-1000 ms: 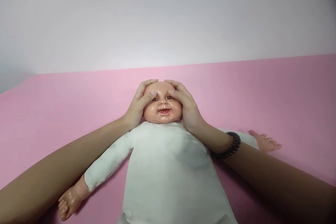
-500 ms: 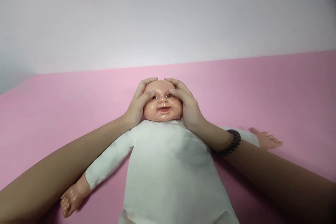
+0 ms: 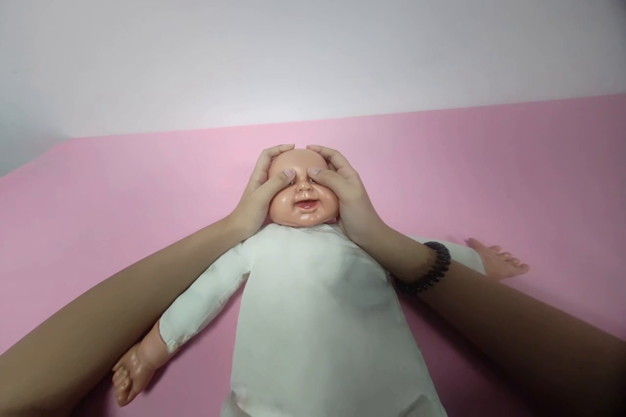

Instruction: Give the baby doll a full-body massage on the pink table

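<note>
A baby doll with a white cloth body lies on its back, its hard plastic head toward the far side. My left hand wraps around the head from the left, fingers over the crown and thumb across the eye on that side. From the right, my right hand cups the head the same way, its thumb over the other eye. Both thumb tips lie close to the bridge of the nose, so the doll's eyes are mostly hidden. The open red mouth shows below.
Pink covering spreads under the doll and meets a pale wall at the back. The doll's plastic hands lie out to either side, near my forearms. A black coiled band circles my right wrist.
Both thumbs have slid inward toward the nose and now cover the doll's eyes, which showed between them before. The fingers stay on the head, and the doll's body lies as it did.
</note>
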Demonstrator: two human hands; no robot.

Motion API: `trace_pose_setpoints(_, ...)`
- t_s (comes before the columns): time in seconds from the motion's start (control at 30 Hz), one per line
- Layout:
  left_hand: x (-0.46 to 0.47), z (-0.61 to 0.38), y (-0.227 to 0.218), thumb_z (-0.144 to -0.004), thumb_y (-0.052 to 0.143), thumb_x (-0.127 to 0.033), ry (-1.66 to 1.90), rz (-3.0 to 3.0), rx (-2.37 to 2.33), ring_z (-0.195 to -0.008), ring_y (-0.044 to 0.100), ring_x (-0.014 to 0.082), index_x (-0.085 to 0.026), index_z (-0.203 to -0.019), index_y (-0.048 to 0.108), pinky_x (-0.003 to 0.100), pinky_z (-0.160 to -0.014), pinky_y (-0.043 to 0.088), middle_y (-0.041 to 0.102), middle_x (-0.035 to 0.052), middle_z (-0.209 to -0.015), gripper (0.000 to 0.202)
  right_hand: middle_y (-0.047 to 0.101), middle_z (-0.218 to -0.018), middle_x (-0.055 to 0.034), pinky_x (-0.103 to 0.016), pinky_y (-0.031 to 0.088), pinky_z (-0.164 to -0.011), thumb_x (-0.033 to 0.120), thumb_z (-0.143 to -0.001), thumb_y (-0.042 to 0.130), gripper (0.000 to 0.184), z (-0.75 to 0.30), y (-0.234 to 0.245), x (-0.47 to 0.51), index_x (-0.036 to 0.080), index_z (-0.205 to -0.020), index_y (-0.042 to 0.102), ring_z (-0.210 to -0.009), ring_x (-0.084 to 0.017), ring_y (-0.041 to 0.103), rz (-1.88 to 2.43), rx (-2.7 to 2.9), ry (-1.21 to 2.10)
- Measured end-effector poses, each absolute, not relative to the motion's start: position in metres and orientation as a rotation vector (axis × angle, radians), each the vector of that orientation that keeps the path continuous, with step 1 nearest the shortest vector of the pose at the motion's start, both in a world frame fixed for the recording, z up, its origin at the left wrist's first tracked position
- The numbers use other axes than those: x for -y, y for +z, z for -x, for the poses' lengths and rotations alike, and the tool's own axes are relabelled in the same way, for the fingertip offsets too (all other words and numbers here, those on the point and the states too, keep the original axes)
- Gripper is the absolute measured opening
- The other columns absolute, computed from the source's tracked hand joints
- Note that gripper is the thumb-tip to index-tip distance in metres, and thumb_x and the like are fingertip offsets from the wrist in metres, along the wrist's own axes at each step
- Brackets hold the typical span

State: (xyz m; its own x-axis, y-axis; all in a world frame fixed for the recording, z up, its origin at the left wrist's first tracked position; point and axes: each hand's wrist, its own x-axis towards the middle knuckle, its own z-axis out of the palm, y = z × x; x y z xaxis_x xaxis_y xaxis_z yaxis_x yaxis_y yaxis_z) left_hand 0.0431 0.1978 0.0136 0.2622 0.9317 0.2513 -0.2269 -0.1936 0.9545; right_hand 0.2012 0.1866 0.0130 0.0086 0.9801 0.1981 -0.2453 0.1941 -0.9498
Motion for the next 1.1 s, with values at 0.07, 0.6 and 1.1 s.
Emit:
trace_pose_setpoints(0.07,-0.1984,-0.0435,0.0136,-0.089,0.066,-0.041,1.242,-1.34,-0.751,-0.123,0.061,0.0269,-0.027,-0.129,0.054,0.043,-0.108,0.051,0.061,0.0046,-0.131,0.044,0.066,-0.127,-0.0021,-0.045,0.051,-0.109,0.041,-0.079,0.071,0.039,-0.2011,0.0131,-0.1874,0.028,-0.115,0.064,-0.123,-0.027,0.06,0.873,1.115,1.191)
trace_pose_setpoints(0.6,-0.1963,-0.042,0.0132,-0.088,0.073,-0.045,1.211,-1.35,-0.711,-0.127,0.059,0.0277,-0.03,-0.131,0.053,0.044,-0.111,0.049,0.06,0.0045,-0.135,0.05,0.066,-0.128,-0.0018,-0.045,0.051,-0.109,0.044,-0.079,0.074,0.043,-0.2018,0.012,-0.1868,0.029,-0.118,0.065,-0.124,-0.027,0.06,0.865,1.135,1.187)
trace_pose_setpoints(1.1,-0.1994,-0.0438,0.0117,-0.089,0.064,-0.041,1.247,-1.307,-0.728,-0.123,0.061,0.0276,-0.028,-0.128,0.056,0.044,-0.108,0.051,0.062,0.0043,-0.13,0.042,0.067,-0.123,-0.0015,-0.046,0.05,-0.11,0.045,-0.08,0.067,0.037,-0.2007,0.0142,-0.1872,0.029,-0.113,0.067,-0.125,-0.028,0.059,0.89,1.11,1.176)
